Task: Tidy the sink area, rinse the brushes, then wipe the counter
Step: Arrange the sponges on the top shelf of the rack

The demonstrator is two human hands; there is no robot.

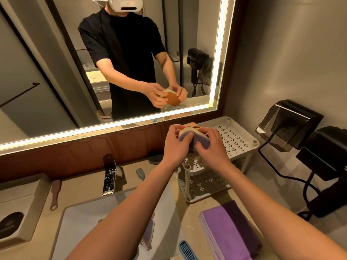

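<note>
Purple-and-white soft sponge point(195, 140) sits squeezed between both hands, left hand point(175, 142) and right hand point(211, 145) with fingers clamped on it, above the white perforated plastic rack point(236, 136) (folded purple cloth point(229, 231) lies nearer).

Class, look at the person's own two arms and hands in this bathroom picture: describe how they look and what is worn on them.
Both forearms are bare from the bottom edge of the picture to the fingers. The left hand and right hand wear no gloves, and no watch, ring or bracelet shows. The mirror shows a black short-sleeved top, its sleeves ending near the elbows.
</note>
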